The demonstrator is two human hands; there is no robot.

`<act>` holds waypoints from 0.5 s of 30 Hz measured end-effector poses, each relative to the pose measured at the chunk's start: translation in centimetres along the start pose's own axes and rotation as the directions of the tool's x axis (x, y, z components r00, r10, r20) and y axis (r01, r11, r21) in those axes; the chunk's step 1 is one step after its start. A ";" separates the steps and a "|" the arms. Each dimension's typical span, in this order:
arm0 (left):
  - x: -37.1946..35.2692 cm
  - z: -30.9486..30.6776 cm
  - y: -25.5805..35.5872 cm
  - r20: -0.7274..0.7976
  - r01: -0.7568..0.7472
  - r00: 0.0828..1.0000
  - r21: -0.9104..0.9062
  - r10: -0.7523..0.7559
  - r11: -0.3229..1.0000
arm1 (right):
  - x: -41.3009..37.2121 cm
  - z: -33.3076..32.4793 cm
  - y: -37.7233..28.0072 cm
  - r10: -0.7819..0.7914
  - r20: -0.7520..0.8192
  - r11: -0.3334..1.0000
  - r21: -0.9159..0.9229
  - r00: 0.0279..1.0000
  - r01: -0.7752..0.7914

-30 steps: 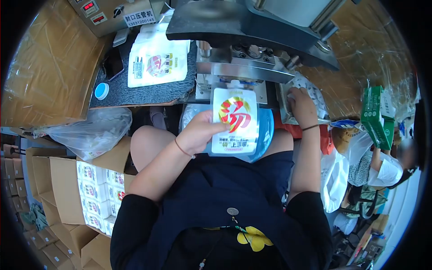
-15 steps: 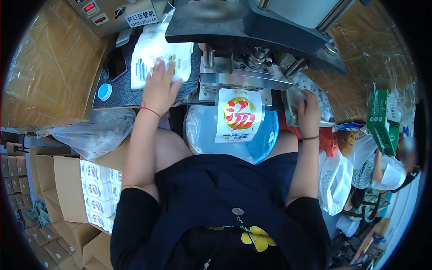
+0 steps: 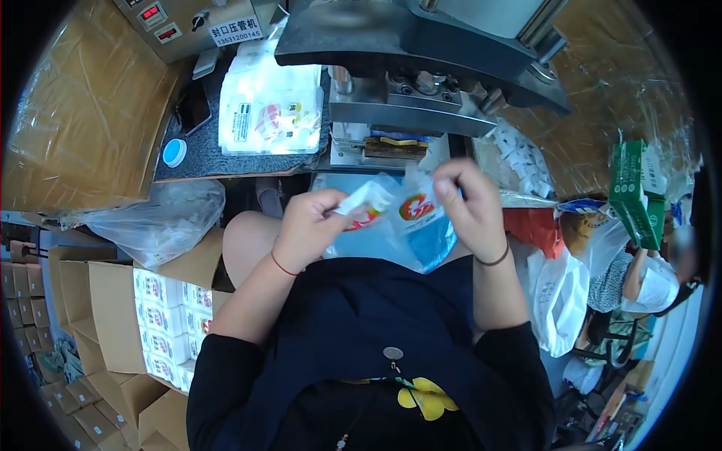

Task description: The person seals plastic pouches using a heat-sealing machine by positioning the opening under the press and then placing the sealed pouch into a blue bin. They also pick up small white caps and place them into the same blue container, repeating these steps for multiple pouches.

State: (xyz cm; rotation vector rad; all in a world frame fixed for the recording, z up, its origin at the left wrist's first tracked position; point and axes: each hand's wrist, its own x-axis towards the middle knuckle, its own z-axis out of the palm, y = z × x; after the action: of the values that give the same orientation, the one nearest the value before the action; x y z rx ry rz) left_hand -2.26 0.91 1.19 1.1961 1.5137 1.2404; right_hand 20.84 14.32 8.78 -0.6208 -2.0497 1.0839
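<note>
Both hands are above the plastic-lined blue tub point(image 3: 350, 244) in front of the press. My left hand point(image 3: 312, 225) pinches a white plastic pouch point(image 3: 368, 204) with red print, its top edge tilted toward the middle. My right hand point(image 3: 474, 203), slightly blurred, is closed with its thumb and fingers at a second printed pouch point(image 3: 417, 209). The two pouches are close together between the hands, their near edges smeared by motion. Beyond them, the jaw of the press point(image 3: 398, 146) is bare of any pouch. A stack of similar flat pouches point(image 3: 271, 113) lies at the left on the worktop.
A phone point(image 3: 194, 109) and a blue-topped round container point(image 3: 174, 153) lie left of the stack. Small white pieces point(image 3: 523, 161) fill a tray right of the press. A carton point(image 3: 113, 316) of packed pouches stands lower left. Another person point(image 3: 650, 282) sits at the far right.
My left hand has come from the stack to the middle and holds a pouch. My right hand has left the tray of white pieces. The pouch hanging from the press is off it.
</note>
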 end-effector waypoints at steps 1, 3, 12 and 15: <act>-0.1 0.9 0.1 0.032 0.009 0.999 0.021 -0.009 1.000 | 0.6 0.3 -0.7 0.019 0.000 0.999 0.027 1.000 -0.019; -0.4 2.6 1.5 0.099 0.057 0.994 -0.134 -0.044 0.989 | 1.9 0.6 -1.6 0.058 -0.006 0.995 0.086 0.998 -0.058; -0.6 5.6 1.8 0.499 0.495 0.839 -0.535 -0.216 0.685 | 1.4 -3.0 0.6 -0.015 0.328 0.916 -0.375 0.944 0.145; 0.7 5.2 0.2 0.501 0.471 0.849 -0.569 -0.169 0.675 | 1.3 -5.6 2.8 -0.085 0.030 0.567 -0.820 0.996 0.073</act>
State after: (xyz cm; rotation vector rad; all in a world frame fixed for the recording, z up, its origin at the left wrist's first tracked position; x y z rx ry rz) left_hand 2.61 2.61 0.51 0.5891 0.7806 1.0555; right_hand 24.66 19.46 9.05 -0.9566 -2.4941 -0.0371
